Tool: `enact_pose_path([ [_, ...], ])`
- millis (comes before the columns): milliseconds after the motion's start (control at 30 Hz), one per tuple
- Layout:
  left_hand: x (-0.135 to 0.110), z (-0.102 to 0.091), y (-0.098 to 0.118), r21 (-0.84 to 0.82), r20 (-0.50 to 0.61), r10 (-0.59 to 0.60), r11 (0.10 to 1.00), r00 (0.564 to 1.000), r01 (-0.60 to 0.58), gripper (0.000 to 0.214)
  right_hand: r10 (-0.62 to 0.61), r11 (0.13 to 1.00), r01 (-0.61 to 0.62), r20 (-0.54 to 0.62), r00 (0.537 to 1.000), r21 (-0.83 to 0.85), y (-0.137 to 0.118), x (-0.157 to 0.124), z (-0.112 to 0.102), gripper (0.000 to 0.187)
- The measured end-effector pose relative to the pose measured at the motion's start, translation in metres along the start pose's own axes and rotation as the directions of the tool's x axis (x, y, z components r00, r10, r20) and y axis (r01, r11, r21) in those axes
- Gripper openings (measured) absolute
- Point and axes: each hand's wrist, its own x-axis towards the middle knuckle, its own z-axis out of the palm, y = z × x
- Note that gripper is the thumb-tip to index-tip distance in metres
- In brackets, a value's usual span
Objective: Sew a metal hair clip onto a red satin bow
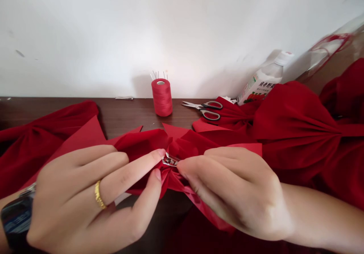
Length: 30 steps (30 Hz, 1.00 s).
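Observation:
Low in the middle of the head view, a gathered red fabric bow (145, 142) lies between my hands. On its pleated centre sits a small silver metal clip (170, 160). My left hand (93, 193), with a gold ring and a watch at the wrist, pinches the bow's centre between thumb and index finger; the index fingertip touches the clip's left end. My right hand (233, 185) is closed, its thumb and index finger pinching the clip's right end. Its other fingers are curled and partly hidden.
Behind the bow stands a red thread spool (162, 98) with several needles in its top. Scissors (203, 109) lie to its right. A labelled bottle (263, 77) leans near the wall (113, 30). More red fabric bows (295, 113) cover the right side; red fabric (65, 121) lies left.

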Motion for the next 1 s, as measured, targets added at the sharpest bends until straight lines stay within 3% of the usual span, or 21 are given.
enact_pose_path([
  [167,-0.002,0.004,-0.004,-0.022,-0.03,0.014,1.0,0.999,-0.015,0.039,0.007,1.0,-0.007,0.004,1.0,0.007,-0.002,0.0,0.002,0.027],
  [300,-0.003,0.006,-0.014,-0.124,-0.002,0.072,0.99,0.997,-0.071,0.03,-0.01,1.0,0.01,0.04,0.999,-0.005,-0.004,0.003,0.003,0.029],
  [500,0.019,0.001,-0.039,-0.241,0.049,0.241,0.944,0.969,-0.223,0.022,-0.005,0.999,0.009,0.085,0.996,-0.045,-0.002,0.004,0.007,0.032],
  [533,0.024,0.0,-0.043,-0.286,0.071,0.234,0.936,0.97,-0.205,0.02,0.01,0.999,-0.006,0.098,0.995,-0.035,0.0,0.003,0.009,0.03],
  [600,0.034,-0.002,-0.047,-0.399,0.146,0.184,0.91,0.972,-0.113,0.017,0.049,0.999,-0.051,0.143,0.989,0.012,0.003,0.0,0.013,0.024],
  [700,0.044,-0.001,-0.047,-0.543,0.322,0.055,0.829,0.945,0.137,0.014,0.08,0.988,-0.102,0.182,0.98,0.116,0.007,-0.003,0.021,0.019],
  [833,0.051,0.006,-0.042,-0.653,0.58,-0.04,0.576,0.814,0.493,0.021,0.059,0.984,-0.085,0.164,0.985,0.159,0.009,-0.007,0.029,0.019],
  [900,0.051,0.011,-0.041,-0.685,0.618,-0.056,0.452,0.784,0.572,0.024,0.057,0.976,-0.088,0.157,0.986,0.199,0.008,-0.008,0.032,0.017],
  [1000,0.05,0.016,-0.042,-0.713,0.629,-0.069,0.347,0.775,0.609,0.027,0.071,0.929,-0.113,0.13,0.989,0.353,0.011,-0.006,0.034,0.011],
])
